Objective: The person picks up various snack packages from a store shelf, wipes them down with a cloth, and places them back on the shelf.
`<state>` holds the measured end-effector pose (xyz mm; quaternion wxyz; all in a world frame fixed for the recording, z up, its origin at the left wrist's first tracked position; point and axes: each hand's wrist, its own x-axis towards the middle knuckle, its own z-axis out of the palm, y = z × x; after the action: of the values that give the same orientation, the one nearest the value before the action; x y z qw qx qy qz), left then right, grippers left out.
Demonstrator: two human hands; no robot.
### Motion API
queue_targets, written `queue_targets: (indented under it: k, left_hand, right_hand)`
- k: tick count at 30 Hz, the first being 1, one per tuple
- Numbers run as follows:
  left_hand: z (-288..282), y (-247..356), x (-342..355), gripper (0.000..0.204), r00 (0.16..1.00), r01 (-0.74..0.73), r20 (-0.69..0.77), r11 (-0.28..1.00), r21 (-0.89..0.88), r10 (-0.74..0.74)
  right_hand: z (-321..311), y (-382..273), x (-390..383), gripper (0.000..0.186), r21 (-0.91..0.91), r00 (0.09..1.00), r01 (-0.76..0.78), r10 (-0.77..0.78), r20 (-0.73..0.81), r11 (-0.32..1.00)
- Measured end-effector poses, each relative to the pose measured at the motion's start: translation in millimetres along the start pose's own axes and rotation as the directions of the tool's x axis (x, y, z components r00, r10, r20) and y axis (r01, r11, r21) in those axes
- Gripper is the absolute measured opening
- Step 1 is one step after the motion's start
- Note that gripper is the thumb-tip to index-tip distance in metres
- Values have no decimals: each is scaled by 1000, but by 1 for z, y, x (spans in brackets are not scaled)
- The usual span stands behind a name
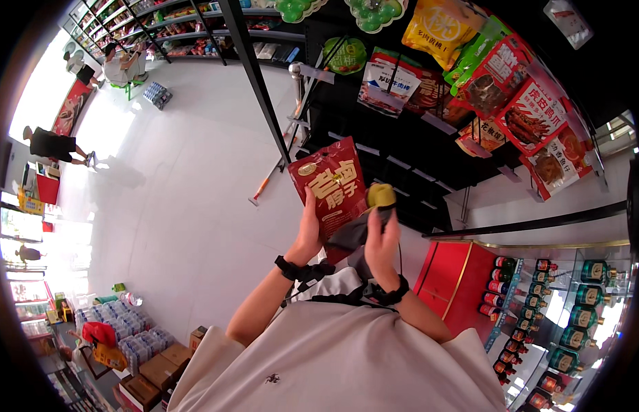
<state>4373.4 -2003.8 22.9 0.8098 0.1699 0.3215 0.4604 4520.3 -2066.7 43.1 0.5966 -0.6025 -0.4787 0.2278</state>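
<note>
In front of my chest, my left hand (307,226) grips a shiny red snack bag (336,180) with gold lettering by its left side, the bag tilted. To the right of the bag, my right hand (382,242) is closed on a dark grey cloth (350,235) with a yellow-green bunched part (382,196) at its top. The cloth lies against the bag's lower right side. Both wrists wear black bands.
Hanging snack packets (484,89) fill a black rack at the upper right. A red cabinet (439,278) and glass shelves of bottles (573,316) stand at the right. Shrink-wrapped bottles (127,329) and cardboard boxes (161,367) sit at the lower left. Several people are farther left.
</note>
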Motion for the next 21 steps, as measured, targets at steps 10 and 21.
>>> queue_targets:
  k: [10,21]
  left_hand:
    - [-3,-35,-18,77,995,-80,91,938,339,52]
    - [18,9,-36,77,977,-23,214,991,132,-6]
  right_hand:
    - [22,3,3,64,-188,875,375,-279,397,908]
    - [23,27,61,65,109,972,-27,1,235,994]
